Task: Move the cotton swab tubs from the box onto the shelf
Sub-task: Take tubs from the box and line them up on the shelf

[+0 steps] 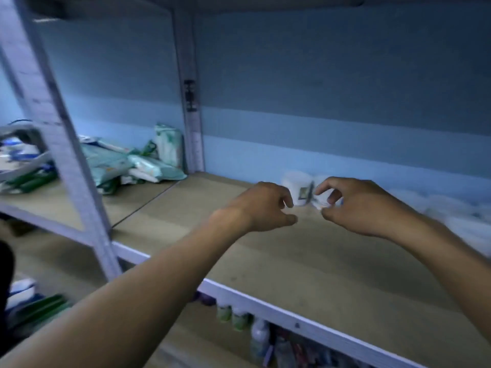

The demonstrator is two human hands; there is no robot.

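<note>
Two white tubs [297, 191] stand on the shelf [265, 261], just beyond the fingertips of both hands. The left hand [261, 208] has its fingers loosely curled and parted, apparently gripping nothing. The right hand [356, 205] has its fingers spread around the nearer tub; contact cannot be told through blur. The box is not in view, so the remaining count is unknown.

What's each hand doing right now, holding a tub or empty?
Left hand: fingers curled, beside the left white tub; grip cannot be told.
Right hand: fingertips pinched around the right white tub, blurred; seems to hold it.
</note>
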